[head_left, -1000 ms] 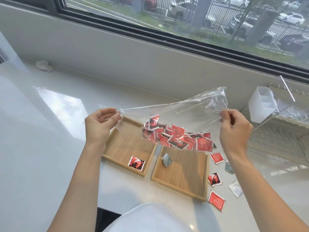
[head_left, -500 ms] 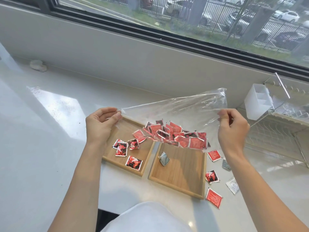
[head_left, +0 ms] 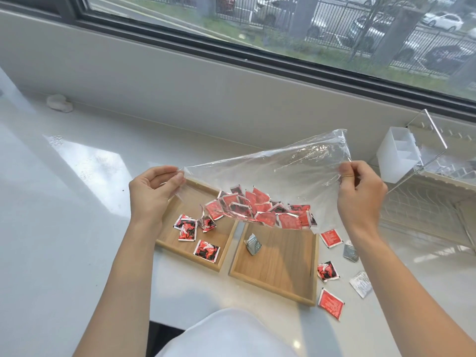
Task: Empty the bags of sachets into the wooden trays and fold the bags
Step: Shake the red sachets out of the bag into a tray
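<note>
I hold a clear plastic bag [head_left: 270,166] stretched above two wooden trays. My left hand [head_left: 152,191] pinches its left corner, and my right hand [head_left: 360,194] pinches its right edge. Several red sachets [head_left: 260,210] bunch along the bag's sagging lower edge. The left tray [head_left: 224,253] holds several fallen red sachets [head_left: 188,230]. The right tray [head_left: 283,256] holds one grey sachet [head_left: 253,244].
Loose red sachets [head_left: 327,271] and grey sachets [head_left: 350,251] lie on the white counter right of the trays. A white divided box [head_left: 396,158] and a clear acrylic stand [head_left: 435,140] sit at the far right over a wire rack [head_left: 425,215]. A crumpled white lump [head_left: 59,103] rests by the wall.
The bag tipped down to the left and several red sachets slid out onto the left tray. Both hands kept their grip on the bag.
</note>
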